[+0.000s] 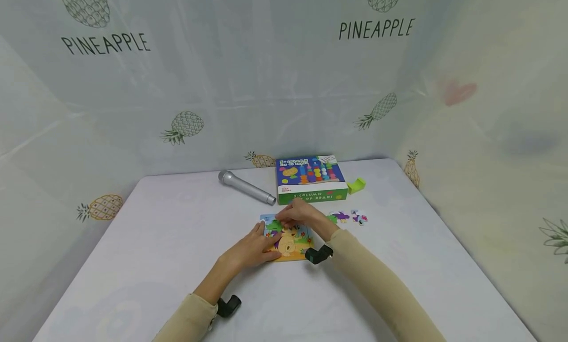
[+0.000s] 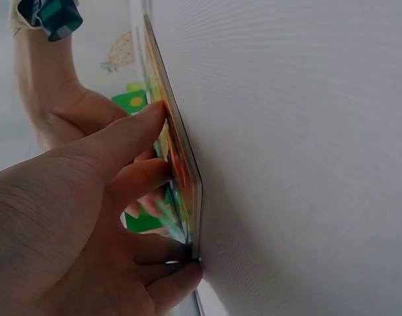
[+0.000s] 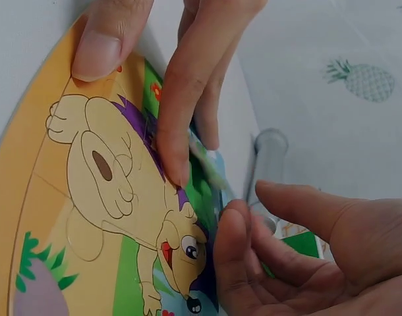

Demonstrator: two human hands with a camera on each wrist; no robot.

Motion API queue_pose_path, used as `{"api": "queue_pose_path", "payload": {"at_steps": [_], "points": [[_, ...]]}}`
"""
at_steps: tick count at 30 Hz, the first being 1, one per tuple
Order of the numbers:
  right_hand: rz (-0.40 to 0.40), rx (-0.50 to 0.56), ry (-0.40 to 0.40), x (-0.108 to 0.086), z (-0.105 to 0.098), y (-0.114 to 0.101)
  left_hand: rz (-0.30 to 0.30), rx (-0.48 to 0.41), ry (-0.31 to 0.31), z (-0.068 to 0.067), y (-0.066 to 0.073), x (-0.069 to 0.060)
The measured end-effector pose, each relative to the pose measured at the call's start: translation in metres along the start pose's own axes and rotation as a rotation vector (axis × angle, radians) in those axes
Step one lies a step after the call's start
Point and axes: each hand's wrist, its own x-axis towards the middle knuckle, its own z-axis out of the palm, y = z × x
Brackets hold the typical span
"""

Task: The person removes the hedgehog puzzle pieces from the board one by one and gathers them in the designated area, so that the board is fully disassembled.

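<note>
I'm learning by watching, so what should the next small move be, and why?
Probably ease the tilted piece down flat onto the puzzle board with the right hand: its fingertips seem to hold the piece at a slant, not lying flat, while the left hand rests on the board, which should help steady it.

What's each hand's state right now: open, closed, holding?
Left hand: open, resting on the puzzle board.
Right hand: closed, pinching a puzzle piece.

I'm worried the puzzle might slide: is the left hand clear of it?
No, in the head view the left hand rests on the left side of the puzzle.
</note>
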Motion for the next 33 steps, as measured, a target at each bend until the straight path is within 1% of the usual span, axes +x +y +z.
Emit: {"api": "queue_pose_path", "payload": {"at_steps": [3, 7, 9, 14, 19, 25, 33], "points": [[-0.020, 0.005, 0.020, 0.001, 0.002, 0.001, 0.009, 0.003, 0.004, 0.001, -0.001, 0.001], [-0.042, -0.070, 0.073, 0.000, 0.006, -0.001, 0.021, 0.003, 0.010, 0.002, -0.001, 0.002], [-0.053, -0.084, 0.093, 0.002, 0.008, 0.000, 0.024, 0.003, 0.009, 0.002, -0.002, 0.002], [-0.087, -0.061, 0.112, 0.007, 0.011, 0.004, 0.019, 0.007, 0.005, 0.003, -0.003, 0.001], [-0.102, -0.066, 0.131, 0.008, 0.012, 0.006, 0.020, 0.005, 0.010, 0.003, -0.003, 0.000], [-0.109, -0.083, 0.132, 0.009, 0.012, 0.007, 0.019, 0.000, 0.005, 0.002, -0.002, -0.001], [-0.095, -0.024, 0.076, 0.004, 0.004, 0.003, 0.024, 0.021, -0.008, 0.000, -0.003, -0.004]]}}
